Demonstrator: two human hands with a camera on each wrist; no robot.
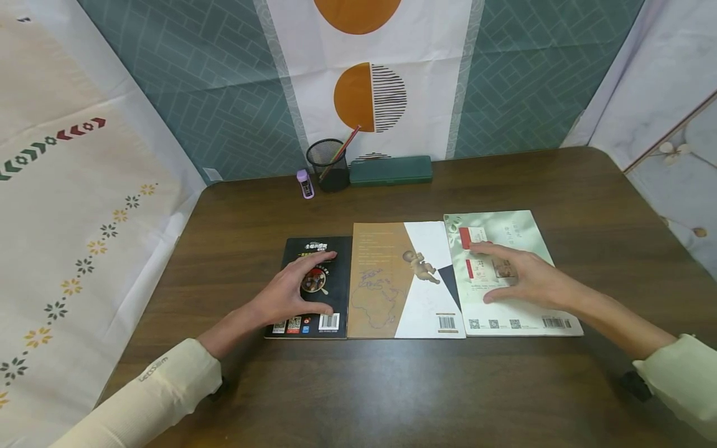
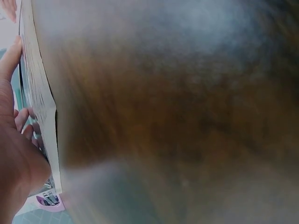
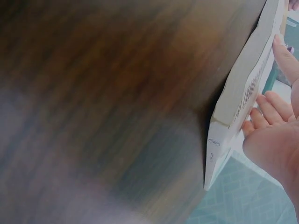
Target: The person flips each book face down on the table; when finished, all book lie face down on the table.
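Three books lie side by side on the table, back covers up. My left hand (image 1: 285,292) rests on the black book (image 1: 338,289) at the left, thumb and fingers spread apart. On the pale green book (image 1: 521,230) at the right lies my right hand (image 1: 529,280), its fingers stretched toward the middle. Between the hands is a brown and white book (image 1: 381,280) with a baby figure and a map outline; neither hand touches it. Page edges of a thick book (image 2: 39,88) run beside the hand in the left wrist view. The right wrist view shows a book's spine (image 3: 217,147).
A black mesh pen holder (image 1: 334,177) with pencils stands at the back of the wooden table (image 1: 392,392). Next to it are a purple glue stick (image 1: 305,184) and a dark green case (image 1: 391,171). Patterned cloths hang behind and on both sides.
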